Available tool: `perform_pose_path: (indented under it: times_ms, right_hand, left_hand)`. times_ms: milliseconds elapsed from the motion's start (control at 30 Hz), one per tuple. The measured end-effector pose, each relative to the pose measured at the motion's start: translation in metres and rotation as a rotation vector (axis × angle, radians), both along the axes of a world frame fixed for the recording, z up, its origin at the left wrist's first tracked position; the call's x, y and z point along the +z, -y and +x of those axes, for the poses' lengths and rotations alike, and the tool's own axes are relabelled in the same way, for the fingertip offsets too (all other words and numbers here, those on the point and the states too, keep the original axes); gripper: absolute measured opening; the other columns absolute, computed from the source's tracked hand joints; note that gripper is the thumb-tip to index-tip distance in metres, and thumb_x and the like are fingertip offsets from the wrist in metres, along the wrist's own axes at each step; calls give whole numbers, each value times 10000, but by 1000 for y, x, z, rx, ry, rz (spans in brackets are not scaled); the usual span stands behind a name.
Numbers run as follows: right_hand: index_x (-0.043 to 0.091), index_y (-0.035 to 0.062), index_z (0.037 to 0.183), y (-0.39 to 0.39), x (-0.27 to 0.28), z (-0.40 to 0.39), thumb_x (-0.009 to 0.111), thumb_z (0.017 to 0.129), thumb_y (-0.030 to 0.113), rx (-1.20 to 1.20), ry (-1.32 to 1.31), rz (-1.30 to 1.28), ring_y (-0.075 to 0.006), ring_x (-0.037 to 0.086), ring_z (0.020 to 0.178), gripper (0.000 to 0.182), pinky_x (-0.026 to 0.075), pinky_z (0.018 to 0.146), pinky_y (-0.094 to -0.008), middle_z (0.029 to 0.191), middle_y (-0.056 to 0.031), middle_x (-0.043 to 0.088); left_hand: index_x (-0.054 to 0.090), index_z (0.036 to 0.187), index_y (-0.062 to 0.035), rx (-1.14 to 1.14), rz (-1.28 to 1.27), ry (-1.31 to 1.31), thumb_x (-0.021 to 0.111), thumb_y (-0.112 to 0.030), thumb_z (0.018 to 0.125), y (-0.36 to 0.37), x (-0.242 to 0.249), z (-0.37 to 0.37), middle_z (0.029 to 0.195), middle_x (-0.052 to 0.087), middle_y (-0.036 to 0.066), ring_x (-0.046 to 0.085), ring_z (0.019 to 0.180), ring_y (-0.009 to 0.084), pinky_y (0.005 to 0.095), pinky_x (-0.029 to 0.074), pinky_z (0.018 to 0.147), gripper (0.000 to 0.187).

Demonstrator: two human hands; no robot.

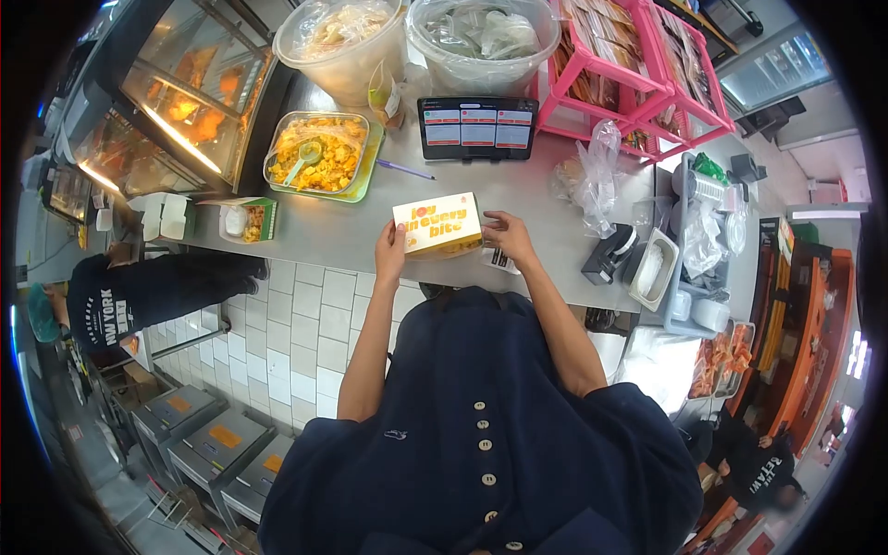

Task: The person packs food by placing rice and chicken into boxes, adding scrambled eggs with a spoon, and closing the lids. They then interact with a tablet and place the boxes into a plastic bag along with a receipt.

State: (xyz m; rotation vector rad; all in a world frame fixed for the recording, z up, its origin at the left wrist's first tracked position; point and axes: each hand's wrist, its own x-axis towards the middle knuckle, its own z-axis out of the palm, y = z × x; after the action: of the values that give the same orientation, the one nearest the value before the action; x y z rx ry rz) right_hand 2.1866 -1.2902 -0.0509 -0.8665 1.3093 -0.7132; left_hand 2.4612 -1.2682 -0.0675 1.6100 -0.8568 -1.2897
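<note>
A white and yellow food box (437, 222) with orange lettering stands at the near edge of the steel counter (351, 227). My left hand (390, 250) grips the box at its left side, thumb on the front. At the right side of the box is my right hand (509, 236), its fingers apart and close to the box's edge. Behind and to the left, a glass tray of yellow food (319, 148) holds a pale green spoon (303, 163). A tablet (476, 128) stands upright behind the box, and a purple pen (404, 170) lies between tray and tablet.
Two large tubs (481, 42) stand at the back, beside pink racks (592, 69) of packets. Open food boxes (248, 220) sit at the left near a heated display (185, 92). A black device (610, 253) and metal tray (653, 268) are at right. Another person (139, 301) stands left.
</note>
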Motion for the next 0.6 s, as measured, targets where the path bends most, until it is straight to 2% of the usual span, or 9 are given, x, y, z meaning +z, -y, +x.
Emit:
perform_pose_path:
  times_ms: [33, 133, 233, 333, 400, 433, 533, 600]
  right_hand:
    - [495, -38, 1404, 0, 3, 1, 694, 777, -59, -8, -4, 11, -229, 689, 966, 658, 572, 866, -330, 1240, -185, 647]
    - [505, -11, 1399, -4, 29, 10, 720, 801, 32, 180, -219, -397, -293, 698, 952, 638, 569, 847, -372, 1247, -185, 646]
    - [588, 4, 1317, -5, 7, 24, 696, 847, 158, 101, -629, -627, -374, 693, 935, 507, 549, 825, -429, 1131, -216, 686]
    - [661, -8, 1192, 8, 11, 17, 675, 884, 225, 78, -626, -434, -406, 673, 799, 387, 522, 759, -422, 960, -220, 712]
    - [691, -14, 1110, 16, 35, 16, 643, 918, 261, 39, -697, -393, -373, 688, 767, 339, 517, 740, -419, 852, -209, 705]
    - [707, -17, 1068, 19, 45, 16, 627, 936, 279, 21, -733, -371, -356, 696, 752, 334, 515, 731, -417, 799, -203, 702]
    - [688, -5, 1104, 29, 42, 13, 670, 906, 249, -121, -480, -406, -368, 706, 896, 323, 545, 775, -435, 897, -239, 705]
    - [672, 4, 1143, 29, 31, 6, 728, 858, 213, -54, -367, -312, -329, 716, 869, 358, 558, 733, -414, 947, -209, 715]
  left_hand:
    - [485, 1378, 71, -38, 17, 33, 569, -353, 1015, 1, 6, -1, 1242, 637, 171, 604, 1146, 204, 324, 455, 987, 564]
    - [505, 1352, 61, -117, 52, 132, 634, -420, 968, 6, 27, 2, 1238, 636, 170, 606, 1152, 213, 335, 460, 979, 629]
    - [519, 1332, 53, -181, 40, 204, 696, -458, 913, 6, 35, 9, 1240, 634, 176, 607, 1157, 234, 348, 469, 964, 683]
    - [518, 1333, 45, -301, -52, 314, 726, -436, 890, 11, 43, 25, 1260, 626, 186, 597, 1183, 249, 346, 472, 959, 686]
    - [518, 1339, 32, -368, -92, 483, 714, -395, 906, 13, 54, 30, 1269, 621, 175, 574, 1215, 235, 323, 464, 965, 639]
    - [536, 1311, 43, -385, -123, 521, 746, -327, 885, 16, 62, 29, 1282, 625, 192, 590, 1231, 264, 334, 478, 972, 602]
    - [567, 1256, 54, -394, -65, 308, 751, -255, 884, 34, 48, 42, 1222, 653, 175, 661, 1093, 251, 339, 519, 902, 517]
    - [596, 1185, 65, -388, -104, 294, 744, -208, 878, 34, 45, 46, 1125, 692, 184, 694, 1011, 258, 344, 538, 852, 436]
